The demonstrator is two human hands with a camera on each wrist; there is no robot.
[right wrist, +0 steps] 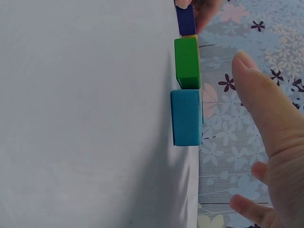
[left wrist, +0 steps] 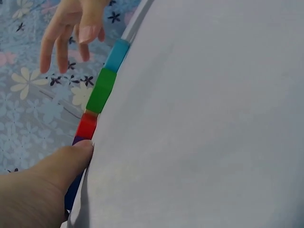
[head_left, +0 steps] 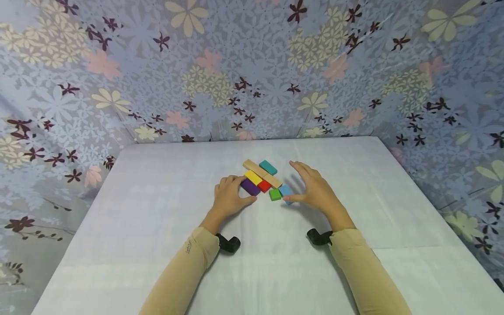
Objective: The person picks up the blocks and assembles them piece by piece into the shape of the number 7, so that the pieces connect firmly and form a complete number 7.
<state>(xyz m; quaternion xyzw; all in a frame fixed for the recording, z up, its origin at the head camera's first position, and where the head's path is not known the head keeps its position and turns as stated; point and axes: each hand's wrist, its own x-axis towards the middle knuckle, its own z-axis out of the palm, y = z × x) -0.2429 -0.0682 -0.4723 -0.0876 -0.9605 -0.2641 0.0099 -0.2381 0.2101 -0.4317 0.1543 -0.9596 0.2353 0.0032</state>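
Observation:
In the head view my left hand (head_left: 229, 194) is at a purple block (head_left: 250, 187), thumb at its near side and fingertips at its far left end, gripping it. The left wrist view shows that thumb (left wrist: 71, 159) against the block. A yellow block (head_left: 253, 177) and a red block (head_left: 264, 186) lie against the purple one. My right hand (head_left: 315, 190) hovers above a light blue block (head_left: 285, 192), thumb and fingers spread, holding nothing. In the right wrist view its thumb is apart from the blocks. A green block (head_left: 274, 194) sits beside the light blue one.
Two plain wooden blocks (head_left: 253, 168) lie end to end behind the yellow and red ones, with a teal block (head_left: 268, 167) farther back. All rest on a white-covered table (head_left: 177, 175). Floral fabric (head_left: 252, 70) hangs behind it.

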